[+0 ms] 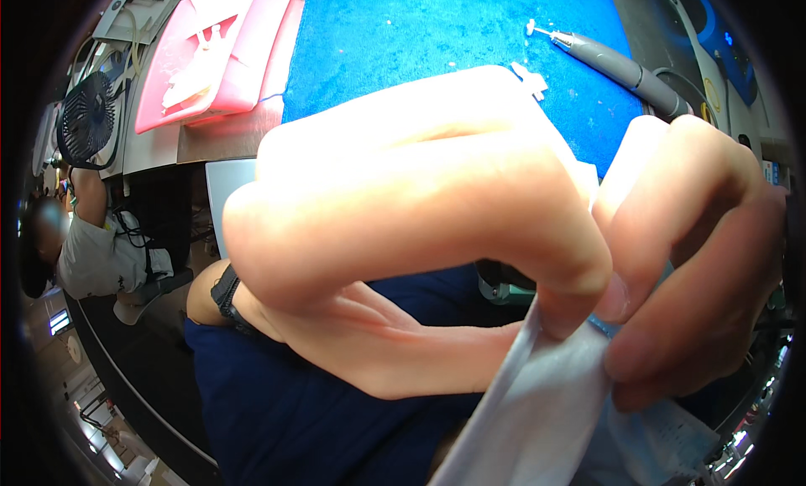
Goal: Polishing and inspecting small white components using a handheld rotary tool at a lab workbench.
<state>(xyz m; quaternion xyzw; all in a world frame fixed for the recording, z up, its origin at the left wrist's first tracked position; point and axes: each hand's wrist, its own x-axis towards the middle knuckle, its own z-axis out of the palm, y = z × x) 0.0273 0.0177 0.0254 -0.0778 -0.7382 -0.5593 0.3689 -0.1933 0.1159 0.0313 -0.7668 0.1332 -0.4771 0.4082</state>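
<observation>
My left hand fills the middle of the view, very close to the camera, its fingertips pinching the top edge of a thin white-and-light-blue sheet. My right hand pinches the same sheet from the right side, fingers closed on it. The sheet hangs down toward the lower edge, over dark blue clothing. A dark band sits on my left wrist.
A blue mat covers the bench behind, with a grey pen-shaped rotary tool and small white pieces on it. Pink trays lie at the left, beside a small black fan. Another person sits at far left.
</observation>
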